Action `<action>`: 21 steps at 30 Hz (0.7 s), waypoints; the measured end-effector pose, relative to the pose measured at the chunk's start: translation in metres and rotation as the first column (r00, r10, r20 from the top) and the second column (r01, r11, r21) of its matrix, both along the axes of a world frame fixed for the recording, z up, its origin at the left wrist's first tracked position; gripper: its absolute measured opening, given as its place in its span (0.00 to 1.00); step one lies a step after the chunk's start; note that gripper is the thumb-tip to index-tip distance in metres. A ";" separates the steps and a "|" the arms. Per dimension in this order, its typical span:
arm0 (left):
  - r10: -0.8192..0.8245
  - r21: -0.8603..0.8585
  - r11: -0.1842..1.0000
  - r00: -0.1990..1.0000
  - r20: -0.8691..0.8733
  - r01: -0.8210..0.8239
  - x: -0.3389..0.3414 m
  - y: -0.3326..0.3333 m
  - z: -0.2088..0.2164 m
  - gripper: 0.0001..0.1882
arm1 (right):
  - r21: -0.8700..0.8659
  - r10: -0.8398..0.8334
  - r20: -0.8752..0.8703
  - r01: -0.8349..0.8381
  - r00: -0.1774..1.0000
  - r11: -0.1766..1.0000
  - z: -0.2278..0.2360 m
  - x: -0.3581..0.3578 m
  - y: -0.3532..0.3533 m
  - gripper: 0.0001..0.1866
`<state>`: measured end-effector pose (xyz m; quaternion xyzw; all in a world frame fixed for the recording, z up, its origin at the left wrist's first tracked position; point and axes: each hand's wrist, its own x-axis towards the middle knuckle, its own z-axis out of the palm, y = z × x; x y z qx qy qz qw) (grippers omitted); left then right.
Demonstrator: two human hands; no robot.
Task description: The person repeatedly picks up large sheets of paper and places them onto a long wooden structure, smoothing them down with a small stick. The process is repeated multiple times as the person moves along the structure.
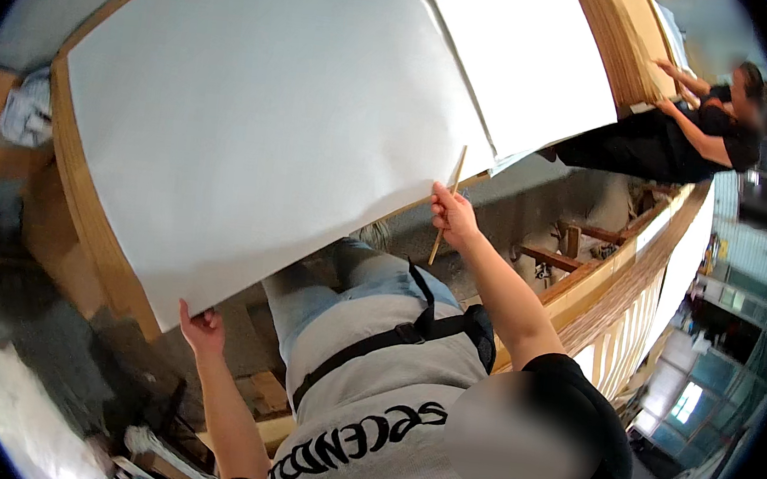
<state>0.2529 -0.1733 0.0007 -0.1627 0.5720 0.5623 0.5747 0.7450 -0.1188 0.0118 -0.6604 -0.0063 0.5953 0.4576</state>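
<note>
My head-mounted fisheye camera faces downward at close range, covering my left hand (202, 328), right hand (453, 215), torso (361, 376) and the white sheet (256, 126).

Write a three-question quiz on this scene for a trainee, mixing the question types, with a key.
1. What is the person's right hand holding?
2. True or false: the left hand is at the far edge of the large white sheet.
3. Where in the picture does the co-worker appear? A) lower left; B) upper right; C) lower middle.

Key:
1. A thin, wood-coloured stick.
2. False: it is at the near edge, close to the sheet's left corner.
3. B.
</note>
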 end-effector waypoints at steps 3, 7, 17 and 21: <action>-0.098 -0.062 0.993 0.995 -0.025 0.096 0.000 0.004 0.000 0.15 | 0.037 0.067 0.014 -0.068 0.998 0.997 -0.004 0.004 -0.001 0.09; -0.148 -0.076 0.987 0.982 -0.117 0.139 -0.005 0.016 0.015 0.16 | 0.054 0.048 -0.014 -0.047 0.999 0.997 0.014 -0.010 0.009 0.12; -0.401 0.082 0.871 0.796 -0.454 0.485 -0.057 0.167 0.097 0.24 | -0.028 0.264 0.457 -0.283 0.849 0.959 0.038 -0.052 0.008 0.20; -0.523 0.191 0.639 0.603 -0.603 0.745 0.016 0.294 0.145 0.24 | 0.283 -0.172 0.190 0.113 0.967 0.952 0.121 -0.071 -0.023 0.14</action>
